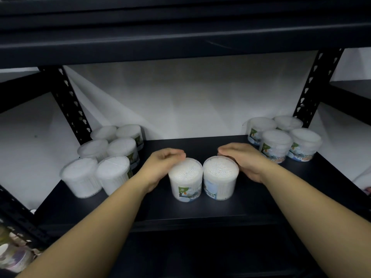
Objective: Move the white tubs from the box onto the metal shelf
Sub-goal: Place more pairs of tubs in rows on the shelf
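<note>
Two white tubs of cotton buds stand side by side and touching on the dark metal shelf [200, 209], near its front middle. My left hand [160, 165] curls around the outer side and back of the left tub [185, 179]. My right hand [243, 159] curls the same way around the right tub [219, 177]. Both tubs stand upright on the shelf board. The box is out of view.
Several white tubs [104, 159] are grouped at the shelf's left end and several more [281, 139] at its right end. Perforated black uprights [70, 105] frame both sides, and an upper shelf beam [180, 43] runs overhead. A white wall lies behind.
</note>
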### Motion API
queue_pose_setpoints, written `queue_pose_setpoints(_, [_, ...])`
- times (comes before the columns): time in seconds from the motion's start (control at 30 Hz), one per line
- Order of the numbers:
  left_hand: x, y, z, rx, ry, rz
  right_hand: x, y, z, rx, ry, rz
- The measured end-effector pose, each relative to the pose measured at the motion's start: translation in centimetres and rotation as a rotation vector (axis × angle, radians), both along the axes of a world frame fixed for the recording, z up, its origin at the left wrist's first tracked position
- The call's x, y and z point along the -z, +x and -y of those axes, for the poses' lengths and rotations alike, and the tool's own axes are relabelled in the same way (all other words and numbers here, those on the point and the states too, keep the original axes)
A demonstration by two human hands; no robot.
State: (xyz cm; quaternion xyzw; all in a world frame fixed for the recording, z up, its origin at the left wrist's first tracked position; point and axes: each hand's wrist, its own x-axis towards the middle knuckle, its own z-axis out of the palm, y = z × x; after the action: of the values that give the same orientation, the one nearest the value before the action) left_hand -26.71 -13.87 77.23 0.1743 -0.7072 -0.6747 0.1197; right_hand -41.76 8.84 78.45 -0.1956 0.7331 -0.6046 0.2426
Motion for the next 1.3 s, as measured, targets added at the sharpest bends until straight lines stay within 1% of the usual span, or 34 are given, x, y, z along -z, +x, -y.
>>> queue_pose_setpoints(0.07, [0.2,0.8,-0.9,-0.115,-0.133,-0.013,0.1,1.0,-0.6,0.143,0.013,-0.124])
queue_pose_setpoints(0.1, [0.4,1.2,-1.5,-0.179,-0.185,-0.017,0.4,1.7,-0.9,0.199,0.025,-0.155])
queue_pose_setpoints(0.17, [1.1,1.7,-2.7,-0.265,-0.233,-0.018,1.2,3.0,-1.2,0.264,0.035,-0.163])
queue_pose_setpoints(0.23, [1.7,1.8,-3.4,-0.284,-0.24,-0.018,1.8,3.8,-1.2,0.286,0.029,-0.151])
queue_pose_setpoints(0.33, [1.7,1.4,-3.2,-0.234,-0.175,-0.032,1.9,3.3,-1.0,0.269,0.011,-0.133])
queue_pose_setpoints(0.47, [1.6,0.4,-2.3,-0.096,-0.104,-0.009,1.6,1.8,-0.5,0.128,0.025,-0.115])
queue_pose_setpoints(0.57, [1.6,-0.2,-1.9,-0.088,-0.061,-0.005,1.3,0.9,-0.1,0.048,0.051,-0.116])
queue_pose_setpoints(0.73, [1.5,-0.5,-1.6,0.018,0.015,-0.02,1.7,0.0,0.6,0.045,0.087,-0.127])
queue_pose_setpoints(0.87, [1.7,-0.7,-1.3,0.051,0.067,-0.037,2.0,0.0,0.6,0.007,0.052,-0.11])
queue_pose_setpoints(1.17, [1.9,-0.8,-1.4,0.082,0.109,-0.058,2.0,0.4,0.2,-0.054,0.018,-0.075])
queue_pose_setpoints(1.3, [1.7,-0.9,-1.3,0.11,0.084,-0.056,1.8,0.4,0.0,-0.069,0.016,-0.07])
